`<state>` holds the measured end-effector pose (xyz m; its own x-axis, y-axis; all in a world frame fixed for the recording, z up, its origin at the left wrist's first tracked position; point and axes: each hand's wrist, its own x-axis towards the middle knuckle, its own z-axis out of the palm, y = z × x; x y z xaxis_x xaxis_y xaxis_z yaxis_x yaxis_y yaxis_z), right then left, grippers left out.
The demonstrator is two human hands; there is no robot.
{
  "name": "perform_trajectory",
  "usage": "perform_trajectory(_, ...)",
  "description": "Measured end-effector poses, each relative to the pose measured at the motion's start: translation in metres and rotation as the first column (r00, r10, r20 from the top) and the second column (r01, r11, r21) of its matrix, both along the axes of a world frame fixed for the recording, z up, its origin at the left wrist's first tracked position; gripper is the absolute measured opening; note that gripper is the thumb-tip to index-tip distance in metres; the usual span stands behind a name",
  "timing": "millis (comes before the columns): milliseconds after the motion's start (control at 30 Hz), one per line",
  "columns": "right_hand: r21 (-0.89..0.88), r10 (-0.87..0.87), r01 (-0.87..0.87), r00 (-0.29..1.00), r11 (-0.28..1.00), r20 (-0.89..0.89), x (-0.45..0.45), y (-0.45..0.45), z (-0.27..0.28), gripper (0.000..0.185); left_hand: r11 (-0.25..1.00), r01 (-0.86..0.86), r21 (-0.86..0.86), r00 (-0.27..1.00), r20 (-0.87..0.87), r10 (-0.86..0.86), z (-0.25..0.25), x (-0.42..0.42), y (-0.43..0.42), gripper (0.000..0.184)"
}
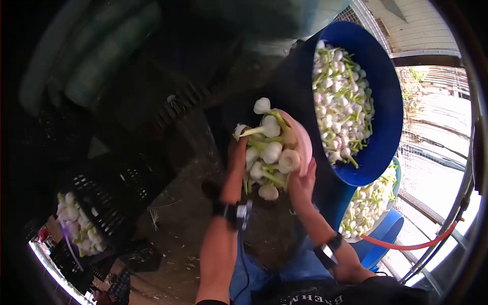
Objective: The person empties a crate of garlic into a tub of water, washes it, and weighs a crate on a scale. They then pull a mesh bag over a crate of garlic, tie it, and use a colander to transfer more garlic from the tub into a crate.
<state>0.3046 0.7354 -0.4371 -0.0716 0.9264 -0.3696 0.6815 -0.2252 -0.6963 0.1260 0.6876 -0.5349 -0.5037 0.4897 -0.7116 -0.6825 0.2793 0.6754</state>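
Note:
In front of me is a pink bowl (301,140), tilted and heaped with white garlic bulbs (272,152) that have cut green stems. My right hand (303,185) grips the bowl's rim from the near right side. Curled along the left side of the heap, my left hand (237,155) presses against the garlic, its fingers partly hidden by the bulbs and stems. One bulb (262,105) sticks out at the far end of the heap. Just right of the bowl stands a big blue tub (384,109) with many garlic bulbs in it.
A second tub of garlic (367,208) stands at the near right, by a red hose (406,246). Black crates (114,198) are at the left, with bundled garlic (79,223) beside them. Scraps litter the dark floor (185,244). Another person (119,287) is at lower left.

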Motion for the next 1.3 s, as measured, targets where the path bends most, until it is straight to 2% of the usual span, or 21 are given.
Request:
perform_trajectory(67, 0.253, 0.169, -0.21, 0.97, 0.944, 0.173, -0.001, -0.01, -0.094, 0.068, 0.985, 0.071, -0.159, 0.996, -0.034, -0.077, -0.057, 0.002, -0.009, 0.057)
perform_trajectory(100, 0.351, 0.259, -0.374, 0.907, 0.858, 0.333, -0.003, -0.007, -0.129, 0.07, 0.987, -0.002, -0.163, 0.977, -0.209, -0.033, -0.135, 0.015, -0.025, 0.057)
perform_trajectory(200, 0.48, 0.331, -0.518, 0.844, 0.708, 0.423, 0.0, 0.002, -0.179, 0.075, 0.86, 0.206, -0.468, 0.936, -0.163, -0.313, -0.136, -0.003, -0.048, 0.058)
perform_trajectory(267, 0.306, 0.474, -0.561, 0.822, 0.769, 0.316, -0.036, 0.016, -0.139, 0.081, 0.952, -0.289, -0.102, 0.829, -0.523, 0.196, -0.16, 0.002, -0.067, 0.045)
perform_trajectory(300, 0.302, 0.476, -0.565, 0.818, 0.768, 0.321, -0.039, 0.018, -0.137, 0.081, 0.951, -0.291, -0.104, 0.832, -0.518, 0.198, -0.165, 0.003, -0.075, 0.045)
perform_trajectory(367, 0.358, 0.484, -0.592, 0.802, 0.722, 0.35, -0.042, 0.018, -0.132, 0.086, 0.899, -0.344, -0.273, 0.518, -0.853, -0.061, -0.169, 0.005, -0.092, 0.046)
perform_trajectory(400, 0.357, 0.496, -0.6, 0.797, 0.716, 0.345, -0.04, 0.019, -0.133, 0.086, 0.893, -0.356, -0.275, 0.516, -0.855, -0.058, -0.181, 0.007, -0.1, 0.046)
perform_trajectory(467, 0.392, 0.508, -0.626, 0.778, 0.674, 0.37, -0.034, 0.025, -0.136, 0.087, 0.817, 0.05, -0.574, 0.878, -0.365, -0.31, -0.203, 0.006, -0.119, 0.035)
perform_trajectory(533, 0.516, 0.516, -0.683, 0.729, 0.517, 0.449, -0.028, 0.03, -0.128, 0.082, 0.844, 0.125, -0.521, 0.864, -0.36, -0.351, -0.225, 0.007, -0.135, 0.03)
perform_trajectory(600, 0.458, 0.465, -0.522, 0.852, 0.72, 0.239, -0.044, 0.022, -0.097, 0.073, 0.76, 0.004, -0.65, 0.774, -0.479, -0.413, -0.258, 0.025, -0.149, 0.026)
perform_trajectory(633, 0.488, 0.477, -0.544, 0.838, 0.683, 0.267, -0.046, 0.025, -0.081, 0.068, 0.743, -0.021, -0.669, 0.775, -0.481, -0.41, -0.245, 0.022, -0.152, 0.026)
perform_trajectory(667, 0.373, 0.404, -0.442, 0.897, 0.816, 0.179, -0.046, 0.03, -0.071, 0.064, 0.745, -0.004, -0.668, 0.814, -0.435, -0.385, -0.222, 0.02, -0.149, 0.025)
perform_trajectory(767, 0.459, 0.408, -0.517, 0.855, 0.723, 0.32, -0.047, 0.04, -0.014, 0.053, 0.786, -0.051, -0.616, 0.861, -0.426, -0.278, -0.207, 0.025, -0.178, 0.023)
perform_trajectory(867, 0.232, 0.164, -0.176, 0.984, 0.957, 0.069, -0.033, 0.047, 0.038, 0.043, 0.709, 0.057, -0.703, 0.912, -0.253, -0.323, -0.176, 0.002, -0.217, 0.025)
perform_trajectory(967, 0.136, 0.044, -0.027, 0.991, 0.99, -0.125, -0.012, 0.072, 0.101, 0.058, 0.922, -0.128, -0.365, 0.946, -0.325, 0.003, -0.206, -0.003, -0.263, 0.033)
perform_trajectory(1033, 0.223, -0.021, 0.065, 0.981, 0.973, -0.194, -0.005, 0.092, 0.146, 0.062, 0.843, -0.21, -0.495, 0.962, -0.26, 0.087, -0.246, -0.028, -0.289, 0.046)
perform_trajectory(1100, 0.316, 0.075, -0.016, 0.982, 0.948, -0.175, 0.006, 0.117, 0.17, 0.062, 0.853, -0.107, -0.511, 0.902, -0.411, -0.134, -0.141, -0.044, -0.215, 0.072)
perform_trajectory(1133, 0.348, 0.015, 0.018, 0.996, 0.937, -0.091, 0.042, 0.144, 0.167, 0.061, 0.668, -0.175, -0.723, 0.814, -0.488, -0.314, -0.161, -0.05, -0.199, 0.076)
perform_trajectory(1167, 0.376, -0.051, 0.05, 0.999, 0.925, -0.008, 0.078, 0.171, 0.164, 0.06, 0.713, -0.137, -0.687, 0.805, -0.497, -0.324, -0.14, -0.045, -0.16, 0.076)
perform_trajectory(1233, 0.506, 0.031, -0.348, 0.845, 0.789, 0.533, 0.14, 0.234, 0.125, 0.054, 0.935, -0.325, -0.141, 0.858, -0.46, 0.228, -0.044, -0.04, -0.08, 0.073)
perform_trajectory(1300, 0.52, 0.049, -0.337, 0.871, 0.785, 0.49, 0.172, 0.273, 0.073, 0.065, 0.985, -0.17, 0.006, 0.9, -0.405, 0.158, 0.044, -0.008, 0.014, 0.067)
